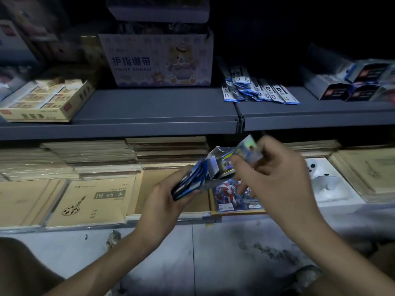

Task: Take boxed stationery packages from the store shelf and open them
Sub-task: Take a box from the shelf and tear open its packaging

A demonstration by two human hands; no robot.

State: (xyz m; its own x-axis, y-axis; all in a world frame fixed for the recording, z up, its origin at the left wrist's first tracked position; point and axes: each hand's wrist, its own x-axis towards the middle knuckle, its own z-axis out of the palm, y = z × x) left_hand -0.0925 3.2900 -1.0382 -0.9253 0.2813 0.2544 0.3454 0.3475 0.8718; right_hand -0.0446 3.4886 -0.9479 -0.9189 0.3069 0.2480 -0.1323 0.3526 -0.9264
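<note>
Head-worn view, down toward shelf point(154, 107)

So the small blue box point(190, 182) is open, white end flaps sticking up, held tilted in the left hand point(164, 201). A shiny holographic packet point(245, 149) sits right at its open end, pinched by the right hand point(275, 169). It's all a bit blurry tbh.

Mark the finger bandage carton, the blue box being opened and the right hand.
finger bandage carton point(136, 63): head view, printed front face.
blue box point(190, 184): head view, its dark-blue side wall.
right hand point(275, 169): head view, back of the hand.
</note>
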